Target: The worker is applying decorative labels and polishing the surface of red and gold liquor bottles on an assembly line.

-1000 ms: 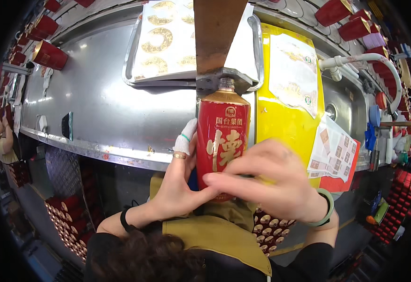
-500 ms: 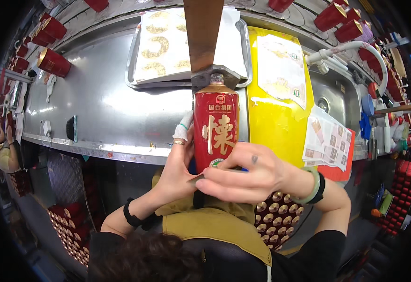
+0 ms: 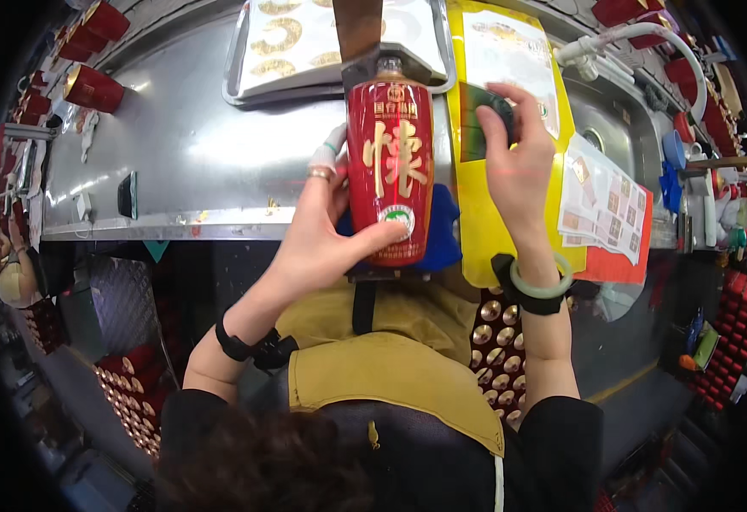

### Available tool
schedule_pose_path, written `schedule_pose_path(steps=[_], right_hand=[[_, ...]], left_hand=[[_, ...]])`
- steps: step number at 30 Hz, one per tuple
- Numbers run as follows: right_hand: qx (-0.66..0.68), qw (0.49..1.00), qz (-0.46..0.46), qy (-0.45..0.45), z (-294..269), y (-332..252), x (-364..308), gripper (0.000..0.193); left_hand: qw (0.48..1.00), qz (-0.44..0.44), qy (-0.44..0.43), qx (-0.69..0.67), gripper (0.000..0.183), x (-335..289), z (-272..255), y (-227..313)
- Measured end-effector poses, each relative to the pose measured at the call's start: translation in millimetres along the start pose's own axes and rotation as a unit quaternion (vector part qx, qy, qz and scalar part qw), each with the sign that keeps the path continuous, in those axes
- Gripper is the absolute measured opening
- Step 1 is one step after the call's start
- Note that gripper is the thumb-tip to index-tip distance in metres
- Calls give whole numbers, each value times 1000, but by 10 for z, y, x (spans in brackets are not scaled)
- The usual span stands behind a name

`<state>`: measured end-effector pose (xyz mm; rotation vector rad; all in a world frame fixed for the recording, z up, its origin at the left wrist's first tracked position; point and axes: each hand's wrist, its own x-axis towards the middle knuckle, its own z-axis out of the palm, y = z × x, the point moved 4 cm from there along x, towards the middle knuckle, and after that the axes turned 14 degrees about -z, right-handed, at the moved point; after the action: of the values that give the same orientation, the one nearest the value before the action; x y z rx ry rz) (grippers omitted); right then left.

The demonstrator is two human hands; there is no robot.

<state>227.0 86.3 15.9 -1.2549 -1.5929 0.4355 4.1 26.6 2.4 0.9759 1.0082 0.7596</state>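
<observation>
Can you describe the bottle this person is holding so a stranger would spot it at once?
Find the long metal counter, then the yellow mat on its right. Just left of that mat, the person's left hand grips a tall red bottle. Unlike the red containers at far left, it bears huge gold lettering and a round green-and-white sticker near its base.

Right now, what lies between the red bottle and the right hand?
In the head view, a steel counter strip, then the yellow mat and the dark piece the right hand holds.
</observation>
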Motion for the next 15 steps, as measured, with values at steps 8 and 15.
schedule_pose_path(steps=[8,15], right_hand=[[123,992,5,24,-46,-243,-351,22],[178,983,31,14,62,-581,-692,22]], left_hand=[[997,47,38,55,80,-52,-134,-146],[995,19,23,90,81,-120,-148,-335]])
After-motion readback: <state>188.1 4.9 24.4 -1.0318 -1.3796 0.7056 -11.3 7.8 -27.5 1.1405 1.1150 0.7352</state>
